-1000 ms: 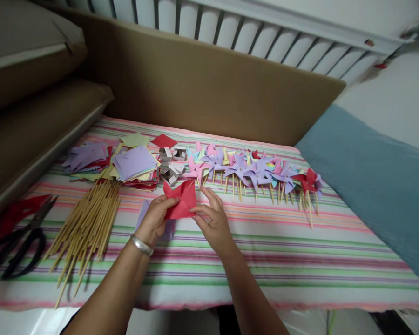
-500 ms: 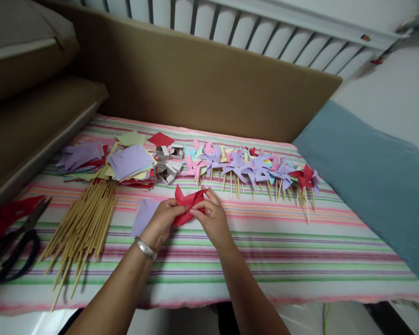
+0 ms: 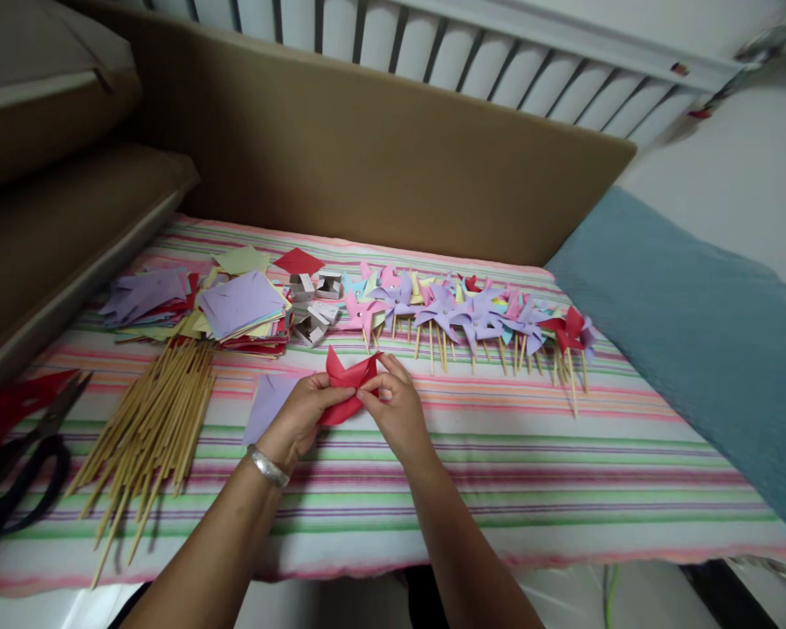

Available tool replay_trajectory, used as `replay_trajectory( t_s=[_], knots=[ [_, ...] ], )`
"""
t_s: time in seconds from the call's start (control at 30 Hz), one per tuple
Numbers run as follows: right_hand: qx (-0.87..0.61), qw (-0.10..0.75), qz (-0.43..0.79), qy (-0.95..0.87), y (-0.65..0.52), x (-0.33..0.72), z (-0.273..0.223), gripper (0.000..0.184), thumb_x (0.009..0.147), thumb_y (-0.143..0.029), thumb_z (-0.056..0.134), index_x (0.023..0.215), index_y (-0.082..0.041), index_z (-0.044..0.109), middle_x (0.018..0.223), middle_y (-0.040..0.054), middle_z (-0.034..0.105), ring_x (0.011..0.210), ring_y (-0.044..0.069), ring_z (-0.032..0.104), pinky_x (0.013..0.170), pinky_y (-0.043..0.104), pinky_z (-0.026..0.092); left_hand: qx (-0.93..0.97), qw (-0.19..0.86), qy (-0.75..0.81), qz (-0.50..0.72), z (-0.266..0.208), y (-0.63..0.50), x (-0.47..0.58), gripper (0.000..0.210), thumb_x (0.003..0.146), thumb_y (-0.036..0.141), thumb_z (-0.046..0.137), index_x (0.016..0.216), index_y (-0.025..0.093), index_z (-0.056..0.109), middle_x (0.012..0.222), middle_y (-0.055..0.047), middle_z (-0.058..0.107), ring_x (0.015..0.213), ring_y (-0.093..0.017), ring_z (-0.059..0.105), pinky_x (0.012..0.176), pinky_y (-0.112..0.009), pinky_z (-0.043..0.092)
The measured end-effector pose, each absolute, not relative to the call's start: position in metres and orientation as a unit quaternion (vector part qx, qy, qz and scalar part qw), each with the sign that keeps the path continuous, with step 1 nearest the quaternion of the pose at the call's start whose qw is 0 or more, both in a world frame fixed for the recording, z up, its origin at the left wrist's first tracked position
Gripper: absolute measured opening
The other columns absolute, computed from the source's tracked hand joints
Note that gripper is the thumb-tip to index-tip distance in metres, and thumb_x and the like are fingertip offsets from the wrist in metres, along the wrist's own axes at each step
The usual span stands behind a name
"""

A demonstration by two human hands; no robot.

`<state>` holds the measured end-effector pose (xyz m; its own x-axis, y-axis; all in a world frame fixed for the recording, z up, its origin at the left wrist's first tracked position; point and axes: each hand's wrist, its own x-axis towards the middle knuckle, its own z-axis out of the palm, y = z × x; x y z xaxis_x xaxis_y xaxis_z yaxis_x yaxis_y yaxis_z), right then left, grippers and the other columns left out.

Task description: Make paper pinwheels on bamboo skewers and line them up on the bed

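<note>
A red paper pinwheel [image 3: 344, 376] with folded-in corners is held above the striped cloth. My left hand [image 3: 306, 405], with a silver bangle at the wrist, pinches it from the left, thumb near its centre. From the right, my right hand [image 3: 398, 404] grips it with thumb and forefinger at the middle, other fingers by the upper right tip. Whether a pin sits at the centre is too small to tell. Partly beneath my left hand lies a purple paper square [image 3: 266, 402]. A bundle of thin wooden sticks [image 3: 154, 419] rests to the left.
Paper squares [image 3: 244, 304] are stacked behind the sticks, beside small open boxes [image 3: 311, 325]. Finished pinwheels on sticks [image 3: 445, 310] lie in a row at the back right. Black-handled scissors [image 3: 43, 450] lie far left. A brown board [image 3: 380, 157] stands behind the striped cloth [image 3: 563, 498].
The red paper has tilted slightly, and its right part looks more folded over. Both hands keep their pinch on it. The whole view has shifted a little.
</note>
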<state>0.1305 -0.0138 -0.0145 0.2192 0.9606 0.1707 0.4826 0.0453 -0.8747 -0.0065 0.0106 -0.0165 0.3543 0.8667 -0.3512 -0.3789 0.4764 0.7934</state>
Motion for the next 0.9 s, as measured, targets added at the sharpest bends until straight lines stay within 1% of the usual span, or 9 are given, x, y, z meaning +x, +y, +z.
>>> replay_trajectory(
  t_s=[0.1,0.17,0.23,0.37,0.43,0.53,0.6,0.73,0.9],
  knots=[
    [-0.640,0.449,0.271,-0.561,-0.013,0.129,-0.016,0.005,0.064,-0.017,0.064,0.061,-0.022,0.064,0.128,0.0063,0.050,0.127,0.025,0.033,0.105,0.045,0.023,0.319,0.760,0.393,0.409,-0.016,0.010,-0.006,0.022,0.052,0.021,0.077,0.072,0.013,0.071,0.066,-0.005,0.069,0.058,-0.013,0.060,0.059,-0.023,0.046],
    [-0.638,0.451,0.283,-0.556,-0.014,0.129,-0.016,0.005,0.063,-0.017,0.065,0.062,-0.022,0.064,0.125,0.0055,0.052,0.126,0.025,0.035,0.104,0.045,0.025,0.320,0.745,0.414,0.414,-0.017,0.011,-0.006,0.020,0.050,0.020,0.077,0.068,0.013,0.070,0.062,-0.004,0.068,0.055,-0.013,0.059,0.057,-0.023,0.045],
    [-0.638,0.457,0.287,-0.549,-0.014,0.131,-0.012,0.009,0.063,-0.019,0.065,0.070,-0.023,0.065,0.124,0.0056,0.053,0.123,0.025,0.040,0.102,0.044,0.030,0.325,0.725,0.442,0.416,-0.019,0.013,-0.007,0.017,0.049,0.019,0.077,0.063,0.014,0.069,0.059,-0.003,0.067,0.051,-0.012,0.057,0.054,-0.022,0.043],
    [-0.643,0.460,0.264,-0.552,-0.019,0.141,0.005,0.038,0.065,-0.022,0.065,0.102,-0.024,0.061,0.120,0.0071,0.057,0.113,0.024,0.049,0.099,0.043,0.034,0.375,0.712,0.468,0.367,-0.021,0.014,-0.008,0.012,0.050,0.015,0.072,0.061,0.013,0.068,0.056,-0.002,0.065,0.048,-0.011,0.054,0.051,-0.022,0.040],
    [-0.631,0.437,0.283,-0.575,-0.022,0.146,0.011,0.047,0.064,-0.022,0.066,0.110,-0.024,0.058,0.110,0.0063,0.062,0.105,0.024,0.054,0.095,0.043,0.038,0.411,0.723,0.447,0.329,-0.020,0.012,-0.008,0.008,0.052,0.013,0.069,0.059,0.014,0.067,0.053,0.000,0.062,0.048,-0.011,0.053,0.052,-0.022,0.039],
    [-0.586,0.393,0.348,-0.618,-0.026,0.151,0.012,0.050,0.063,-0.015,0.064,0.111,-0.027,0.059,0.091,0.0022,0.067,0.088,0.022,0.060,0.081,0.038,0.046,0.453,0.739,0.397,0.301,-0.016,0.008,-0.007,0.005,0.053,0.012,0.067,0.056,0.015,0.065,0.051,0.000,0.060,0.052,-0.013,0.055,0.055,-0.023,0.041],
    [-0.563,0.373,0.379,-0.633,-0.029,0.152,0.009,0.052,0.062,-0.010,0.060,0.111,-0.028,0.060,0.084,0.0000,0.067,0.077,0.020,0.061,0.070,0.034,0.049,0.458,0.747,0.378,0.300,-0.014,0.006,-0.006,0.008,0.050,0.012,0.069,0.054,0.016,0.065,0.051,0.000,0.060,0.056,-0.015,0.056,0.056,-0.024,0.042],
    [-0.550,0.370,0.400,-0.633,-0.032,0.153,0.006,0.055,0.060,-0.006,0.055,0.111,-0.028,0.059,0.079,-0.0021,0.067,0.068,0.017,0.059,0.060,0.028,0.048,0.436,0.753,0.383,0.310,-0.013,0.006,-0.005,0.016,0.044,0.011,0.073,0.055,0.017,0.064,0.049,0.001,0.059,0.057,-0.017,0.057,0.055,-0.026,0.043],
    [-0.544,0.390,0.446,-0.595,-0.028,0.153,0.006,0.054,0.061,-0.007,0.052,0.111,-0.026,0.058,0.074,-0.0041,0.064,0.060,0.012,0.054,0.053,0.022,0.043,0.442,0.737,0.379,0.344,-0.014,0.009,-0.003,0.025,0.045,0.011,0.075,0.066,0.017,0.064,0.055,0.001,0.061,0.057,-0.015,0.057,0.058,-0.025,0.044]
  ],
)
